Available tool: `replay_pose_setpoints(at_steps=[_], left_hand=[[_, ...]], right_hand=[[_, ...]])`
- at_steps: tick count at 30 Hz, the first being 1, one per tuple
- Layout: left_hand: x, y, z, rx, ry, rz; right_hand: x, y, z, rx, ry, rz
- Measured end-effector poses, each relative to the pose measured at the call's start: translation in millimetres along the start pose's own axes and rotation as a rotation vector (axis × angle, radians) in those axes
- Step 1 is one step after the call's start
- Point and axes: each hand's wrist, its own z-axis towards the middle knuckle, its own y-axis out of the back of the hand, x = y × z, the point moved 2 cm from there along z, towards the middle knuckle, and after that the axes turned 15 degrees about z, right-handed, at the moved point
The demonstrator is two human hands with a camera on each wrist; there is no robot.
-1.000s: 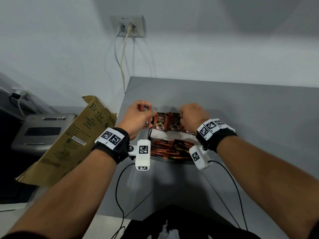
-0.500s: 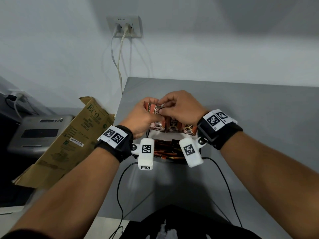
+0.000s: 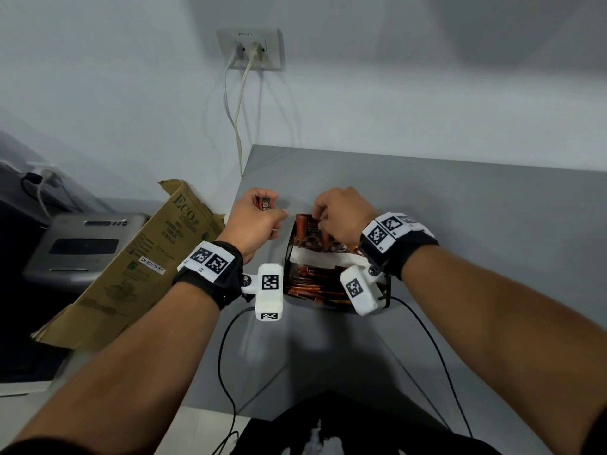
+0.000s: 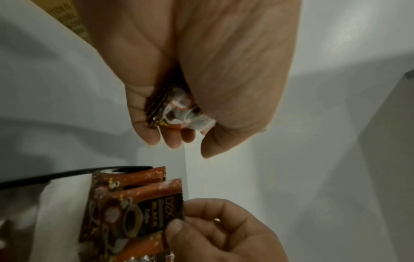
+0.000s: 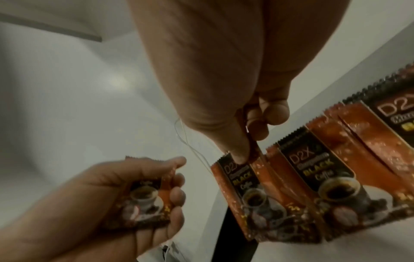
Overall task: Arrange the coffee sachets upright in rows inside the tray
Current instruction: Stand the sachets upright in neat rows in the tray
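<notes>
A black wire tray (image 3: pixel 387 292) stands on the grey table (image 3: pixel 460 257), split by a white divider (image 3: pixel 325 256). Orange-and-black coffee sachets stand upright in its far compartment (image 3: pixel 307 233); several more lie loose in the near compartment (image 3: pixel 312 285). My left hand (image 3: pixel 259 221) hovers left of the tray and grips a small stack of sachets (image 4: pixel 172 109) (image 5: pixel 145 196). My right hand (image 3: pixel 338 215) is over the far row, its thumb and fingers pinching the top of the leftmost upright sachet (image 5: pixel 241 179) (image 4: pixel 154 216).
A flattened cardboard box (image 3: pixel 138 267) leans left of the table, beside a grey machine (image 3: pixel 82 247). A wall socket (image 3: pixel 251 49) with two white cables is above the table's far corner. Black wrist cables (image 3: pixel 226 356) trail over the table's near edge.
The hands, together over the far row half a second ago, have parted. My left hand drew back left with its stack; my right hand carried one sachet down into the upright row.
</notes>
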Motion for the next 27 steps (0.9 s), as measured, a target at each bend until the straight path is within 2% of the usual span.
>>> replay_pose_setpoints(at_steps=[6,18,27], left_hand=[[5,2,0,0.019,0.011,0.032],[6,2,-3,0.037,0.016,0.066],[3,0,-7,0.121,0.055,-0.008]], right_hand=[[3,-13,9,0.017,-0.024,-0.145],[8,-17,7,0.007,0.001,-0.215],[3,-7,7,-0.022,0.013,-0.137]])
